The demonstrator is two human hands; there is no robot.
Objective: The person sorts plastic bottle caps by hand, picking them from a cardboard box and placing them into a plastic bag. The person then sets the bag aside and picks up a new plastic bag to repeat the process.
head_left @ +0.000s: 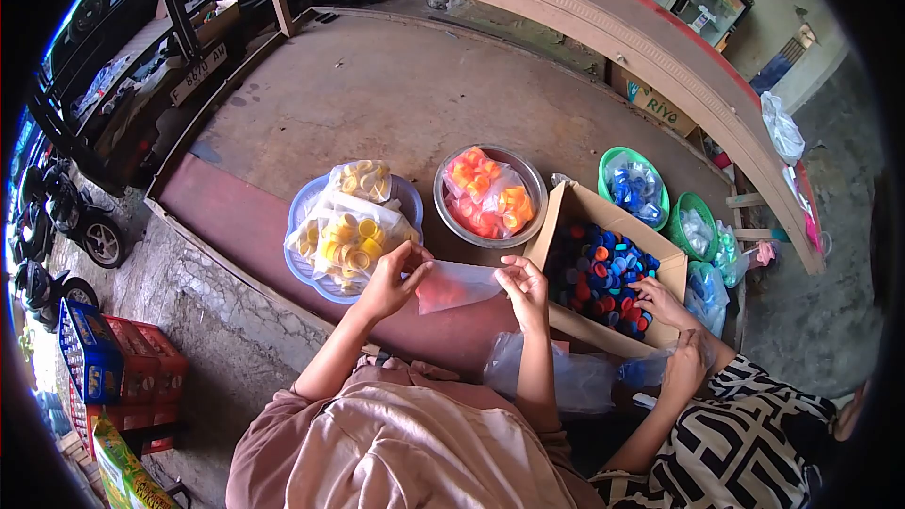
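A clear plastic bag (468,285) is stretched between my two hands, above the platform's near edge. My left hand (394,281) pinches its left end, and my right hand (524,290) pinches the right end. Something reddish shows in the bag's left part; whether it lies inside or shows through is unclear. Beyond my left hand is a blue plastic basket (298,262) piled with bags of yellow caps (351,243). A metal bowl (537,190) holding bags of orange and red caps (488,193) stands past the bag.
Right of me, a co-worker's hand (658,302) reaches into a cardboard box (672,269) of blue and red caps; their other hand (686,363) holds a plastic bag. Green baskets (666,196) stand behind. Clear bags (566,377) lie beside my right forearm. Crates (141,368) stand at left.
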